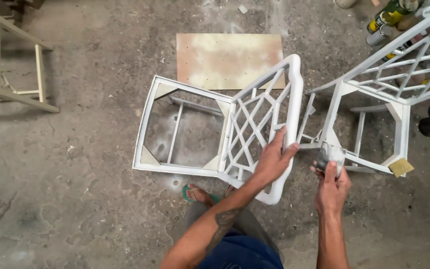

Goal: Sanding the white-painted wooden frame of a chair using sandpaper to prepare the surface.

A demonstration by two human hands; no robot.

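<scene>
Chair frame (235, 129) on dusty concrete floor (75, 189); left hand (273, 160) clasps it, right hand (332, 187) clenches probably sandpaper (330, 155).

White lattice-back chair frame (235, 129) stands seatless; grey sandpaper (330, 155) folded

We see a white chair frame (225, 134) with a diamond lattice back, grey folded sandpaper (330, 155) in our right hand (332, 192), a second white lattice chair (374, 94), a blotchy tan board (229, 60), a green sandal (195, 193), a mottled grey floor (75, 199).
</scene>
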